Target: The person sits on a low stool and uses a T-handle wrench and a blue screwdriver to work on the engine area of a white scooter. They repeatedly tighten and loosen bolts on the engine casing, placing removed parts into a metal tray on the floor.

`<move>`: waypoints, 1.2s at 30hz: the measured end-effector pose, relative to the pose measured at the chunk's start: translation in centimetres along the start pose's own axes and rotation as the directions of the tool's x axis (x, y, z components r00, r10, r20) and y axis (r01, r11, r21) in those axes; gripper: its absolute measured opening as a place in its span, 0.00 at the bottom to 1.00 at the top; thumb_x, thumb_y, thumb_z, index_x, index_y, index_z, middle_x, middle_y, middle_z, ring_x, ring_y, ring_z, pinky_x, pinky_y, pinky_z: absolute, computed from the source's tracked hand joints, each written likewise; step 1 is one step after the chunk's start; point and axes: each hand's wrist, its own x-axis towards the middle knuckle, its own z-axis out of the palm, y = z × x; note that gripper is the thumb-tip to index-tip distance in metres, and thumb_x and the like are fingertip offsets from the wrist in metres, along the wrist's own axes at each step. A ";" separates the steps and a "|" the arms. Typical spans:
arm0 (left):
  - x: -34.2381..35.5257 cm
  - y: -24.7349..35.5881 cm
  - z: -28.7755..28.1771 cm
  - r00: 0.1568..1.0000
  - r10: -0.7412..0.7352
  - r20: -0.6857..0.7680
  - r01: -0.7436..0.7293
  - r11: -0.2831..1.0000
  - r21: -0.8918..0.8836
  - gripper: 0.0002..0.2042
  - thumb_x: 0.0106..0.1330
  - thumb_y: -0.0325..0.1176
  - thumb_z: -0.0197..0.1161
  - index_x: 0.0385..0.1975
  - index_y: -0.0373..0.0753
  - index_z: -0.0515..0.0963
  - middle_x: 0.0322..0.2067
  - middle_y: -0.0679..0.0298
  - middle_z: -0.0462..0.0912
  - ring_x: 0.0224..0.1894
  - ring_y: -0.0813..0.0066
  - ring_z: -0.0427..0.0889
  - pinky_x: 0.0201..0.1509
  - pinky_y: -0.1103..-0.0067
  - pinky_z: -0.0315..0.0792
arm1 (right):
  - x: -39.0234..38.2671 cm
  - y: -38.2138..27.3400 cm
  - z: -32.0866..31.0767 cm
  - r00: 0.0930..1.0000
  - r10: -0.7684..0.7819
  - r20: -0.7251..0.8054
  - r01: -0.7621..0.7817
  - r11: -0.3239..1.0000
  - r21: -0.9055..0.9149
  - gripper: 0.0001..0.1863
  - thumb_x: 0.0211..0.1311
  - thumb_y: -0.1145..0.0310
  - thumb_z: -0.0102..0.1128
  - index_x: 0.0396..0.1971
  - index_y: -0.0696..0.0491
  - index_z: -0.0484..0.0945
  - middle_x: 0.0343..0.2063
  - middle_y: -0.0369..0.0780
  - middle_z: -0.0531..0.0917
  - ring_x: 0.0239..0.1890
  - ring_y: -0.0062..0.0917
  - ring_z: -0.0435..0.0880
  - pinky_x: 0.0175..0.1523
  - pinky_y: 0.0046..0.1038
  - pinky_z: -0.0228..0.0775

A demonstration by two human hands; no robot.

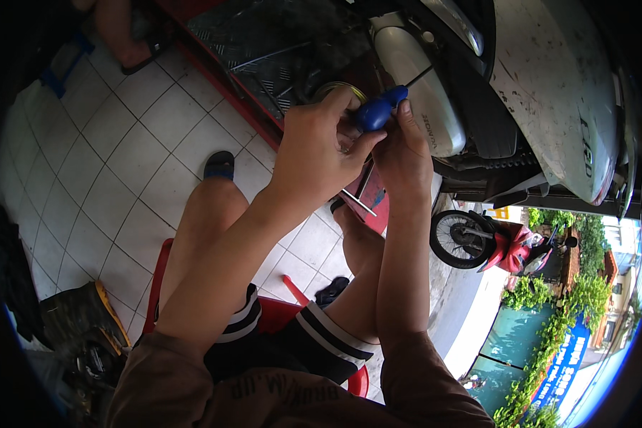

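A screwdriver with a bulbous blue handle [375, 114] is up in front of me, its thin dark shaft pointing up and to the right across a silver exhaust cover [417, 89]. My left hand [324, 139] has its fingers and thumb closed around the rear end of the handle. Against the front of the handle lies the thumb of my right hand [405, 153], its other fingers curled behind and partly hidden. The cover belongs to a motorbike with a scuffed light-coloured side panel [549, 85]. Whether the screwdriver's tip touches the bike, I cannot tell.
Under the bike is a red-edged platform [225, 75] with a dark tread-plate top and metal rods. A red stool [274, 314] is beneath me on the tiled floor [146, 150]. Another person's foot [141, 60] shows at upper left. Outside stands a red motorbike [510, 246].
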 end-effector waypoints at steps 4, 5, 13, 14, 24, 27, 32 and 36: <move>0.0 0.2 0.0 0.952 0.304 0.029 -0.296 0.897 0.329 0.14 0.51 0.22 0.70 0.36 0.34 0.74 0.26 0.60 0.81 0.26 0.67 0.84 0.30 0.81 0.76 | 0.4 0.0 -0.2 1.000 0.010 0.014 -0.010 1.000 0.026 0.15 0.68 0.61 0.53 0.38 0.61 0.76 0.35 0.42 0.81 0.40 0.27 0.78 0.49 0.31 0.70; -0.1 -0.1 0.1 0.932 0.363 0.021 -0.344 0.862 0.373 0.15 0.50 0.23 0.70 0.36 0.35 0.73 0.26 0.60 0.81 0.26 0.67 0.84 0.30 0.81 0.76 | 0.5 0.1 -0.1 0.999 0.006 0.040 -0.008 0.999 0.045 0.15 0.68 0.61 0.53 0.39 0.61 0.76 0.37 0.42 0.80 0.41 0.28 0.78 0.50 0.32 0.69; -0.1 0.2 0.5 0.901 -0.295 0.318 0.397 0.856 -0.332 0.13 0.61 0.31 0.66 0.40 0.31 0.73 0.21 0.62 0.78 0.19 0.73 0.79 0.24 0.82 0.74 | 0.8 -0.3 -0.9 0.971 0.057 0.234 -0.118 0.960 0.255 0.14 0.68 0.62 0.50 0.46 0.57 0.71 0.39 0.39 0.77 0.44 0.30 0.76 0.52 0.32 0.68; -0.1 0.5 0.4 0.792 -0.394 0.467 0.581 0.720 -0.378 0.13 0.63 0.31 0.65 0.41 0.31 0.72 0.20 0.61 0.78 0.17 0.73 0.79 0.22 0.82 0.74 | 0.9 -0.5 -0.8 0.965 0.042 0.257 -0.117 0.952 0.284 0.15 0.68 0.62 0.50 0.46 0.56 0.70 0.40 0.38 0.77 0.44 0.30 0.76 0.52 0.32 0.69; -0.9 -0.4 1.4 0.655 -0.238 0.717 0.653 -0.297 -0.696 0.29 0.70 0.55 0.47 0.44 0.26 0.70 0.28 0.59 0.76 0.22 0.77 0.73 0.24 0.85 0.70 | 1.1 0.0 -1.9 0.933 0.063 0.355 -0.184 0.930 0.318 0.15 0.69 0.62 0.49 0.49 0.56 0.68 0.45 0.38 0.74 0.51 0.29 0.74 0.52 0.27 0.72; -0.7 -0.6 0.9 0.649 -0.269 0.712 0.661 -0.264 -0.703 0.26 0.69 0.51 0.54 0.42 0.27 0.71 0.27 0.60 0.75 0.20 0.80 0.72 0.22 0.88 0.68 | 0.6 -0.1 -0.9 0.971 0.073 0.230 -0.120 0.972 0.201 0.16 0.69 0.61 0.49 0.48 0.57 0.70 0.42 0.39 0.76 0.44 0.26 0.77 0.45 0.25 0.72; -0.2 -0.3 0.5 0.614 -0.483 0.624 0.714 0.004 -0.700 0.21 0.64 0.47 0.63 0.38 0.30 0.75 0.26 0.61 0.76 0.19 0.82 0.71 0.20 0.89 0.66 | 0.5 -0.7 -1.7 0.974 0.107 0.200 -0.112 0.994 0.015 0.16 0.68 0.60 0.52 0.42 0.59 0.76 0.32 0.39 0.81 0.30 0.22 0.77 0.33 0.22 0.66; -0.3 0.4 0.5 0.741 -0.499 0.450 0.670 0.502 -0.548 0.16 0.62 0.42 0.66 0.30 0.32 0.78 0.20 0.64 0.78 0.17 0.82 0.74 0.19 0.88 0.68 | 0.6 -0.4 -3.1 0.992 0.112 0.057 -0.112 0.994 0.011 0.15 0.67 0.60 0.55 0.36 0.59 0.78 0.30 0.41 0.82 0.32 0.24 0.79 0.38 0.24 0.69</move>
